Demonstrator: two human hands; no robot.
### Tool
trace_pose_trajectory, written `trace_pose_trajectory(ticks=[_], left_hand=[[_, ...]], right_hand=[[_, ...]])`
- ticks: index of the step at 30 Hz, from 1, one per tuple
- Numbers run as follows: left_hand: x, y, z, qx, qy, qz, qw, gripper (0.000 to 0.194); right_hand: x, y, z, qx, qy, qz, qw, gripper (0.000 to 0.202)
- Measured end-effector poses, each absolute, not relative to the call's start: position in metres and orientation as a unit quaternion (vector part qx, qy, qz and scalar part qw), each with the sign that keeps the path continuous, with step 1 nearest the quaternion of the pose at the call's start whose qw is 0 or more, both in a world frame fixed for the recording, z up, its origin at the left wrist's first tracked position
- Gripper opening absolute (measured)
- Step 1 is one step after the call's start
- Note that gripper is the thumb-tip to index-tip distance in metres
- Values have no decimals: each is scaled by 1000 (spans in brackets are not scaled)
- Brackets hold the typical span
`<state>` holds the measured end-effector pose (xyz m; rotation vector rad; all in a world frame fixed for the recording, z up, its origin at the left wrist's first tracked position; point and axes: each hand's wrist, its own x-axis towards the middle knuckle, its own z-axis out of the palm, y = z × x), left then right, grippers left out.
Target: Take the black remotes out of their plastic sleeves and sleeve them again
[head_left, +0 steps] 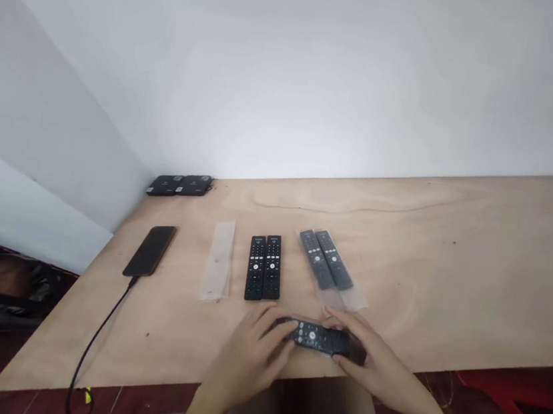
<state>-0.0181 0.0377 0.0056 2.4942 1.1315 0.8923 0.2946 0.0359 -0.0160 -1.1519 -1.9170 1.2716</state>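
Left hand (255, 351) and right hand (376, 360) hold one remote (323, 339) — four others (253, 283) lie beyond.

Table (450, 269): pale grained wood, matt. Near edge, wrapped remote (323, 338): black plastic under translucent plastic. Mid-table, bare remotes (255, 278): matt black plastic; flat sleeve (218, 261): thin, cloudy plastic. Toward left edge, phone (150, 251): smooth, dark face. Floor (145, 409): glossy tile.
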Motion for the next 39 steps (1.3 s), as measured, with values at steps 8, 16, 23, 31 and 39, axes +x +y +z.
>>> trace_pose_trajectory(ticks=[8, 16, 23, 31, 39], left_hand=[[-37, 34, -18, 882, 377, 251, 134, 45], [-63, 25, -22, 843, 439, 293, 101, 49], [-62, 26, -26, 851, 422, 295, 101, 48], [-62, 24, -27, 849, 423, 299, 102, 49], [-60, 23, -26, 851, 422, 294, 105, 48]], right_hand=[[270, 39, -15, -429, -731, 454, 274, 72], [291, 44, -26, -562, -629, 380, 379, 31], [265, 35, -11, -502, -656, 408, 389, 23], [251, 36, -27, -530, -588, 438, 426, 36], [255, 28, -18, -489, -558, 522, 420, 34]])
